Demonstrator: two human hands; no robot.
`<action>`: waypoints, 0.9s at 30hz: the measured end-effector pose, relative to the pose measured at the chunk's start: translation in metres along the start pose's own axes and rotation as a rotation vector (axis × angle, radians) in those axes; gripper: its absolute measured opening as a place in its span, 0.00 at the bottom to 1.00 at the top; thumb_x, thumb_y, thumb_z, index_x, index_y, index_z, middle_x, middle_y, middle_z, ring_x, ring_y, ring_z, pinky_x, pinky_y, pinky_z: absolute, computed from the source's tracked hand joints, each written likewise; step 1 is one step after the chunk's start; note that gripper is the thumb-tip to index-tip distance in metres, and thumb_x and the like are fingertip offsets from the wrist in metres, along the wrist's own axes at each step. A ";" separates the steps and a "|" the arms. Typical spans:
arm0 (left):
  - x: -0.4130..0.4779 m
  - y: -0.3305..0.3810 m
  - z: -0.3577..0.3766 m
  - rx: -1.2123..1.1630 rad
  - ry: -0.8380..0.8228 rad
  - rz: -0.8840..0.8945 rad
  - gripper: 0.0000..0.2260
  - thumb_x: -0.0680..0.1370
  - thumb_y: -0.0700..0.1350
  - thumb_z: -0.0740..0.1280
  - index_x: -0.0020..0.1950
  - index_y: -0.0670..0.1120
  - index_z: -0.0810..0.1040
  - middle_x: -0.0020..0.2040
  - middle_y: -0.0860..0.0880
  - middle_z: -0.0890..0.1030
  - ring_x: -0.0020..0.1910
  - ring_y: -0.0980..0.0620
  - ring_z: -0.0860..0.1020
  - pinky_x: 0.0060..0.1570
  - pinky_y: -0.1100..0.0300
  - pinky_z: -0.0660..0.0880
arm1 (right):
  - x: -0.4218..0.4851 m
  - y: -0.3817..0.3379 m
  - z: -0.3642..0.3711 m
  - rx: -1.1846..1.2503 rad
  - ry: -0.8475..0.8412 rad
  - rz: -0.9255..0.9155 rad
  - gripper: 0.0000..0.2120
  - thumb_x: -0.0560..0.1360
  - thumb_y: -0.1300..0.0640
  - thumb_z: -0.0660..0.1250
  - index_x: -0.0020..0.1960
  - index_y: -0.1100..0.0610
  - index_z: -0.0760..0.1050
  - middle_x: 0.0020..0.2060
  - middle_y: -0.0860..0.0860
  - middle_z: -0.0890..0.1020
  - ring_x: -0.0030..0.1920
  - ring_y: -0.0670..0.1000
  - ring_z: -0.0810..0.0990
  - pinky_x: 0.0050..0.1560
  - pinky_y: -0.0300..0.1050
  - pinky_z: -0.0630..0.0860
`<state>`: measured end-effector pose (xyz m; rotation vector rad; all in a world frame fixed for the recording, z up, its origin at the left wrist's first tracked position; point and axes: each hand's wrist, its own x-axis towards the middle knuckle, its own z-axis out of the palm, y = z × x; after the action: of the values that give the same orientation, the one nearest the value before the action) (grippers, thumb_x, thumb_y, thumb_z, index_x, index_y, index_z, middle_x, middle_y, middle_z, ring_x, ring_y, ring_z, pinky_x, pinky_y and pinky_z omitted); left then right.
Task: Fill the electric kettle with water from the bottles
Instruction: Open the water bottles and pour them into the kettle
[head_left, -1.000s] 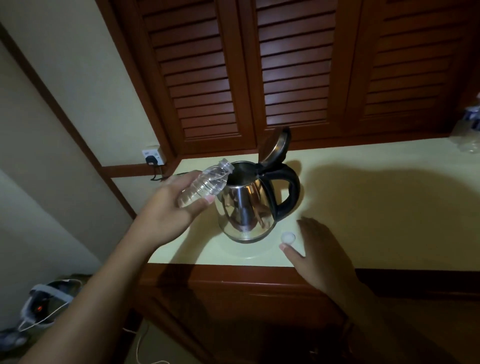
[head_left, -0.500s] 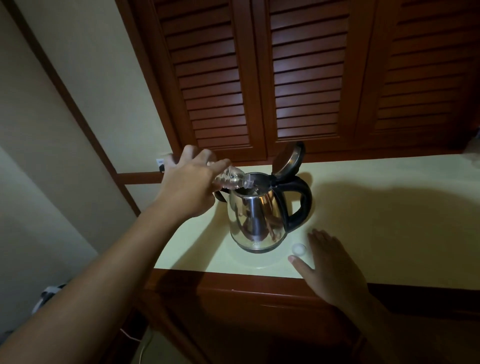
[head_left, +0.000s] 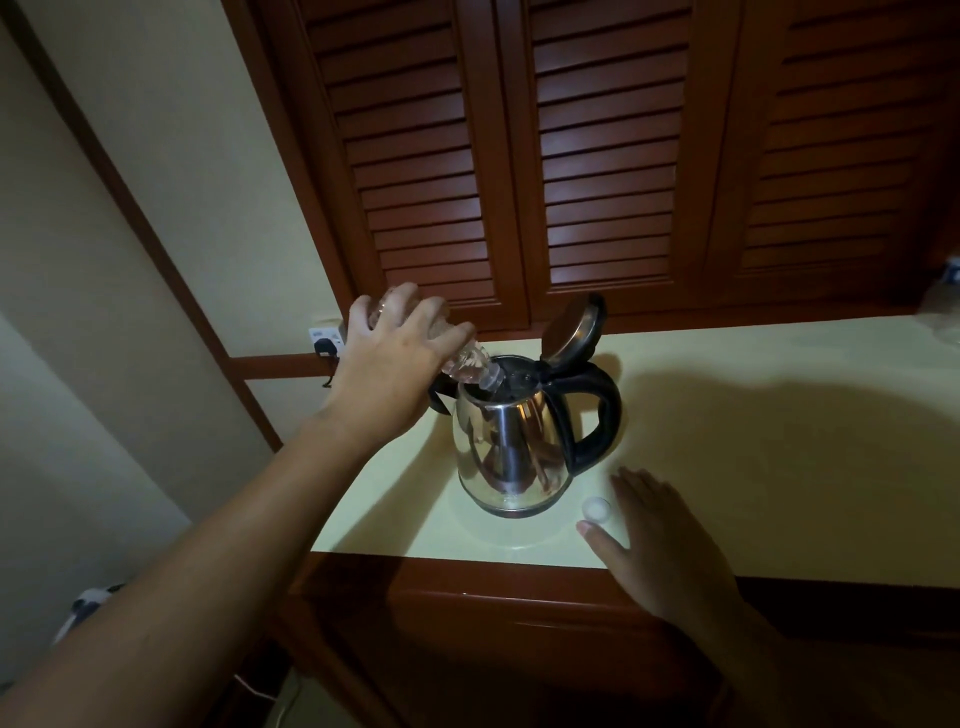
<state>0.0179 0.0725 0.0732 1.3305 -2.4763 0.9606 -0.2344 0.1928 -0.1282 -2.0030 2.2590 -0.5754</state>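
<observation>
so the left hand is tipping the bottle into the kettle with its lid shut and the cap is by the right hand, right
No: the lid stands open, tilted back, as the head view shows. The left hand does tip the bottle into the kettle, and the cap lies by the right hand.

Both forearms bare to frame edge — left hand (head_left: 395, 364), right hand (head_left: 662, 545) bare too.

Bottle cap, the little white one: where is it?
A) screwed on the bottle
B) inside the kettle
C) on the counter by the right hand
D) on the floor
C: the bottle cap lies on the counter beside the right hand, off the water bottle in the left hand.
</observation>
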 end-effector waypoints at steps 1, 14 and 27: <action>0.000 0.001 0.001 0.001 0.006 0.003 0.38 0.70 0.38 0.77 0.78 0.55 0.71 0.77 0.42 0.71 0.78 0.34 0.63 0.69 0.27 0.66 | 0.000 0.000 0.000 -0.003 -0.003 -0.003 0.44 0.75 0.28 0.46 0.78 0.57 0.65 0.78 0.54 0.68 0.78 0.55 0.64 0.80 0.52 0.56; 0.000 0.008 0.004 0.010 0.033 0.022 0.39 0.69 0.38 0.79 0.77 0.55 0.71 0.78 0.41 0.70 0.81 0.35 0.59 0.72 0.24 0.61 | 0.004 0.004 0.003 -0.020 -0.024 -0.022 0.37 0.77 0.30 0.47 0.75 0.53 0.68 0.74 0.50 0.72 0.75 0.53 0.68 0.76 0.53 0.62; -0.013 0.014 0.004 -0.041 0.017 -0.089 0.39 0.68 0.43 0.78 0.79 0.52 0.70 0.76 0.41 0.72 0.78 0.34 0.64 0.71 0.24 0.60 | 0.006 0.005 0.001 0.020 -0.048 -0.025 0.20 0.79 0.34 0.51 0.62 0.41 0.72 0.67 0.45 0.75 0.68 0.51 0.71 0.70 0.54 0.68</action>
<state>0.0146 0.0844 0.0578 1.4004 -2.3883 0.8921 -0.2395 0.1874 -0.1293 -2.0156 2.1955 -0.5442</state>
